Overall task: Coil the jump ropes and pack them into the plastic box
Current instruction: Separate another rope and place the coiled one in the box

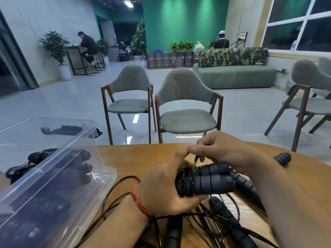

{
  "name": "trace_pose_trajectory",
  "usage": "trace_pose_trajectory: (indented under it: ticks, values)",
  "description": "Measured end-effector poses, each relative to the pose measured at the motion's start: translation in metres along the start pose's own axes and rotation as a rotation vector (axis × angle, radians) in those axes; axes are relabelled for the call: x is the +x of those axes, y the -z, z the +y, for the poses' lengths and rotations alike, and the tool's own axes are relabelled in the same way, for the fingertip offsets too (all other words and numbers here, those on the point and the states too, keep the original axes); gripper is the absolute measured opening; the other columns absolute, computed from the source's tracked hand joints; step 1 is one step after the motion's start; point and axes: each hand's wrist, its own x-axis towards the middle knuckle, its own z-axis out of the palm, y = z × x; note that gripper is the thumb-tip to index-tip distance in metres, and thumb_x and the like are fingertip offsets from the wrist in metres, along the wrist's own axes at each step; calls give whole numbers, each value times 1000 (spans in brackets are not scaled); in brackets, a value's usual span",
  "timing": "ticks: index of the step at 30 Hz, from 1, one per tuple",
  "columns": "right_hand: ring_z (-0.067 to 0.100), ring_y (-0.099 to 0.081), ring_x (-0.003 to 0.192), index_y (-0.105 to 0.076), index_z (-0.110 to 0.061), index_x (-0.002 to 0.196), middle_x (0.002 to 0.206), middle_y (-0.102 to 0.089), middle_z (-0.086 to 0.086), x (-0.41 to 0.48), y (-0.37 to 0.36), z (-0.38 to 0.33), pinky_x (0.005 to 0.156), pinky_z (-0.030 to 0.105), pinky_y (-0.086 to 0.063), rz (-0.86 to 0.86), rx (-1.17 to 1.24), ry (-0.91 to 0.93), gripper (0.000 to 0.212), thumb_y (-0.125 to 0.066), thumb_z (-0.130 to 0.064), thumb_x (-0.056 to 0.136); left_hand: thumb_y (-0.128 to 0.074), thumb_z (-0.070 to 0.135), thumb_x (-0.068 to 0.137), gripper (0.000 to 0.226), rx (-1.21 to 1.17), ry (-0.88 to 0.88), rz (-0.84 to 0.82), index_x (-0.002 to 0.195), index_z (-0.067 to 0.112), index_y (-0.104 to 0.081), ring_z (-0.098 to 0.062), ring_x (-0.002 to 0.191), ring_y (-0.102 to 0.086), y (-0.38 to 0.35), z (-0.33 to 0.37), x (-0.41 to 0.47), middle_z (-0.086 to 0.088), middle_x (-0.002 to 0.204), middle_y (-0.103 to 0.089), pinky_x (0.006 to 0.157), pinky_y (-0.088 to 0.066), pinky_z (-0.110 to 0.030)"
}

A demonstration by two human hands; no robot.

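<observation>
Mid-frame, my left hand (161, 190) clamps 2 handles (213, 181) together while my right hand (220, 149) pinches the cord (194, 167), winding it around them. The plastic box (53, 176) at left already holds coiled ropes; loose ropes (223, 217) still litter the tabletop (143, 154) at lower right.

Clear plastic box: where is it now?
Head view, left: the clear plastic box sits tilted on the wooden table, left of the left hand, black rope handles inside.
</observation>
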Motion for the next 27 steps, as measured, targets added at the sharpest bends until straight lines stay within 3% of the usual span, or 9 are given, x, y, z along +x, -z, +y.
trace_pose_trajectory:
  ticks: [2, 7, 11, 13, 15, 17, 19, 23, 27]
  values:
    - [2, -52, 56, -64, -14, 66, 59, -54, -5, 0, 4, 10, 64, 22, -42, -113, 107, -25, 45, -83, -49, 89, -89, 30, 86, 93, -54, -47, 37, 155, 12, -30, -10, 87, -74, 1, 3, 0, 2, 111, -72, 68, -63, -33]
    - [12, -50, 60, -69, -7, 69, 65, -55, 4, 11, -5, 24, 65, 30, -42, -122, 84, -78, 43, -81, -40, 93, -87, 27, 89, 87, -52, -108, -50, 155, 19, -32, -18, 99, -74, 3, -2, 1, -5, 121, -70, 76, -63, -38]
    - [17, -48, 63, -65, -17, 62, 65, -52, 5, 16, -5, 25, 69, 36, -42, -132, -2, -116, 59, -83, -69, 80, -86, 32, 89, 66, 5, -136, -35, 142, 18, -48, -13, 90, -71, 1, -3, 0, -1, 115, -69, 70, -61, -35]
    - [18, -54, 64, -70, -13, 70, 69, -57, 8, 18, -8, 23, 67, 32, -47, -109, 27, -131, 60, -81, -71, 81, -87, 33, 88, 64, -24, -106, 26, 136, 16, -48, -14, 92, -73, 1, -5, -2, -1, 116, -69, 69, -62, -35]
    - [16, -63, 69, -77, -17, 78, 74, -68, 3, 21, -16, 23, 68, 31, -56, -59, 99, -105, 47, -75, -63, 89, -89, 27, 86, 64, -83, -75, 116, 134, 12, -49, -14, 96, -74, 2, -7, -3, -1, 120, -67, 72, -63, -34]
    - [14, -70, 83, -79, -30, 86, 85, -74, -5, 26, -21, 30, 87, 47, -63, 79, 46, 15, 17, -74, -40, 99, -87, 23, 85, 58, -155, -30, 219, 130, 7, -54, -14, 94, -73, 3, -9, -4, 3, 119, -66, 73, -61, -27]
    - [18, -70, 95, -74, -39, 101, 98, -74, -5, 27, -24, 37, 95, 57, -59, 194, -34, 205, 22, -68, -17, 102, -81, 31, 87, 48, -216, 78, 319, 127, 19, -57, -16, 86, -72, 5, -9, -5, 7, 111, -66, 69, -56, -23]
    - [11, -68, 98, -66, -39, 126, 113, -72, -18, 19, -37, 35, 85, 38, -59, 261, -275, 394, 24, -67, -30, 104, -69, 44, 92, 35, -519, 298, 475, 118, 23, -59, -28, 70, -67, 10, -13, -3, -16, 92, -68, 56, -52, -36]
    - [4, -68, 92, -66, -33, 127, 112, -73, -17, 28, -51, 43, 77, 26, -59, 412, -635, 427, 24, -69, -38, 104, -63, 50, 95, 55, -797, 395, 532, 133, 10, -55, -33, 72, -63, 18, -19, 3, -25, 110, -71, 52, -48, -35]
